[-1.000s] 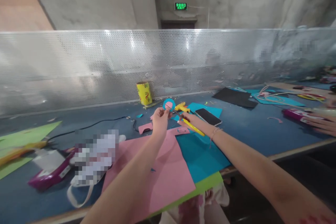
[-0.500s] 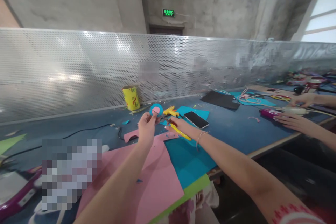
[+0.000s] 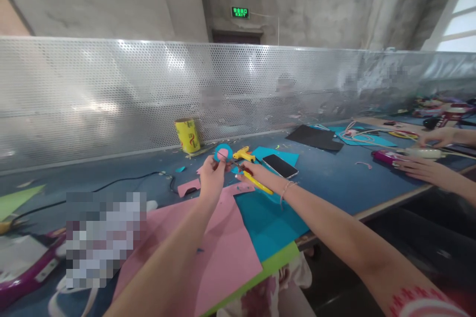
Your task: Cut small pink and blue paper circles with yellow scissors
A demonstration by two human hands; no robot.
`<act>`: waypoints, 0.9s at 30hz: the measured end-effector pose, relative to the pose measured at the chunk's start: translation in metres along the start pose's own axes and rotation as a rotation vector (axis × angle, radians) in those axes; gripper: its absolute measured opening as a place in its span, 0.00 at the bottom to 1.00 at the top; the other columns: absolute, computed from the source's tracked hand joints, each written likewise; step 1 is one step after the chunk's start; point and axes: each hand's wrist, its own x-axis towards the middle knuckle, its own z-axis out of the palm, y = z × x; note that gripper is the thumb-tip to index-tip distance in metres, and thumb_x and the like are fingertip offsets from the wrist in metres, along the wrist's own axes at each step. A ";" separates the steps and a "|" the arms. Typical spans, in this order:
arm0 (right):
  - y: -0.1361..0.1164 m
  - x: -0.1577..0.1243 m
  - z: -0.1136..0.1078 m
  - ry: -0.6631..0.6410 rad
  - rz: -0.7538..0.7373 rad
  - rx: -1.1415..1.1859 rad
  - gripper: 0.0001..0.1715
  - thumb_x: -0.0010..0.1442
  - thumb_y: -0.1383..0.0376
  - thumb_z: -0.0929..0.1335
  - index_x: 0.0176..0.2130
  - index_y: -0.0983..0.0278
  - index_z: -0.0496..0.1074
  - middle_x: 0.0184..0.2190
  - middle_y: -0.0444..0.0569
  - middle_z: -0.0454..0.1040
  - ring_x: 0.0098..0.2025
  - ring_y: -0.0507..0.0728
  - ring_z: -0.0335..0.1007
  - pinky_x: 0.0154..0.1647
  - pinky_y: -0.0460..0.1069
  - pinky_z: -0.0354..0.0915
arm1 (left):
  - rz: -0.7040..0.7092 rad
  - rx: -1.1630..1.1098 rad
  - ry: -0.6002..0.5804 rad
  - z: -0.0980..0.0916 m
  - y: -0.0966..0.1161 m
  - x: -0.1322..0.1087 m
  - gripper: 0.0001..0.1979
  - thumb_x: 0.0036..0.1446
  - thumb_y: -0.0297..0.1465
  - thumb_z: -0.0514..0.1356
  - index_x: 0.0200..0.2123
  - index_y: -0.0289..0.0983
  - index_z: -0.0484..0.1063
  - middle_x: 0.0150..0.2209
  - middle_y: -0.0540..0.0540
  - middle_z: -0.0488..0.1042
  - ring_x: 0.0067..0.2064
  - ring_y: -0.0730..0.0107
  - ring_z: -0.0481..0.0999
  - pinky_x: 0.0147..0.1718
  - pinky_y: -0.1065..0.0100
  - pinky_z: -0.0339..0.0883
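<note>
Pinching a blue-and-pink paper disc [image 3: 223,151], left hand [image 3: 211,181] raised, right hand [image 3: 255,173] apparently gripping yellow-handled scissors [image 3: 256,183].

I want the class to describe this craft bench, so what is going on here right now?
A person's left hand holds up a small blue disc with a pink patch, while the right hand works yellow-handled scissors at its edge. Pink and blue paper sheets lie below on the table. A co-worker's hands rest at the far right.
</note>
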 end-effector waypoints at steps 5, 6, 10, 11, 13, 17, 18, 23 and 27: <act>0.002 0.000 -0.001 0.019 -0.026 0.005 0.15 0.59 0.54 0.69 0.39 0.63 0.69 0.28 0.43 0.71 0.31 0.53 0.66 0.32 0.48 0.62 | 0.005 0.051 0.015 0.000 -0.002 0.002 0.09 0.48 0.33 0.65 0.30 0.38 0.68 0.25 0.49 0.75 0.28 0.69 0.75 0.33 0.67 0.70; 0.002 0.000 -0.001 0.024 -0.033 -0.002 0.16 0.59 0.54 0.69 0.39 0.63 0.69 0.28 0.43 0.71 0.31 0.53 0.66 0.33 0.48 0.62 | 0.008 0.053 0.011 0.000 -0.002 0.002 0.09 0.48 0.33 0.65 0.30 0.38 0.67 0.25 0.50 0.74 0.28 0.69 0.75 0.33 0.67 0.70; 0.005 0.000 0.001 0.039 -0.057 -0.009 0.16 0.59 0.53 0.69 0.39 0.63 0.69 0.31 0.45 0.73 0.33 0.54 0.68 0.34 0.48 0.63 | 0.008 0.061 0.006 0.002 0.000 0.000 0.07 0.49 0.30 0.64 0.29 0.38 0.66 0.25 0.50 0.74 0.28 0.69 0.75 0.33 0.67 0.70; 0.005 0.000 0.001 0.040 -0.057 -0.005 0.16 0.59 0.53 0.69 0.39 0.63 0.69 0.31 0.45 0.73 0.33 0.54 0.68 0.35 0.48 0.63 | 0.005 0.072 0.009 0.002 0.000 0.000 0.07 0.49 0.30 0.63 0.29 0.38 0.66 0.25 0.50 0.74 0.28 0.69 0.75 0.33 0.67 0.70; 0.005 0.000 0.000 0.030 -0.049 0.004 0.16 0.59 0.53 0.69 0.39 0.63 0.69 0.31 0.45 0.74 0.33 0.54 0.68 0.35 0.48 0.63 | 0.008 0.092 0.012 0.001 0.000 0.000 0.06 0.50 0.29 0.62 0.30 0.38 0.66 0.25 0.50 0.74 0.28 0.69 0.75 0.33 0.67 0.70; 0.003 0.000 -0.002 -0.001 -0.040 0.013 0.16 0.59 0.53 0.69 0.40 0.63 0.69 0.32 0.46 0.74 0.33 0.54 0.69 0.35 0.49 0.64 | 0.020 0.092 0.000 0.000 -0.001 0.000 0.06 0.50 0.30 0.62 0.29 0.38 0.65 0.25 0.50 0.74 0.29 0.68 0.75 0.33 0.68 0.69; 0.003 0.000 -0.003 -0.002 -0.039 0.011 0.16 0.59 0.53 0.69 0.40 0.63 0.69 0.32 0.46 0.74 0.34 0.55 0.69 0.35 0.49 0.64 | 0.018 0.093 -0.001 0.000 -0.001 0.000 0.07 0.50 0.30 0.63 0.29 0.38 0.65 0.25 0.50 0.73 0.29 0.68 0.75 0.32 0.68 0.69; 0.001 -0.001 -0.004 -0.006 0.014 -0.018 0.15 0.58 0.54 0.70 0.40 0.62 0.70 0.30 0.44 0.72 0.32 0.54 0.68 0.34 0.48 0.62 | -0.050 0.019 0.024 0.002 0.001 0.000 0.09 0.47 0.31 0.64 0.29 0.38 0.65 0.24 0.51 0.71 0.27 0.71 0.73 0.33 0.68 0.68; -0.004 -0.003 -0.005 0.042 0.139 -0.042 0.19 0.56 0.56 0.71 0.44 0.63 0.71 0.30 0.46 0.72 0.30 0.54 0.68 0.31 0.47 0.60 | -0.159 -0.146 0.192 -0.001 0.001 0.006 0.13 0.45 0.34 0.64 0.29 0.38 0.62 0.24 0.55 0.67 0.25 0.77 0.69 0.31 0.71 0.66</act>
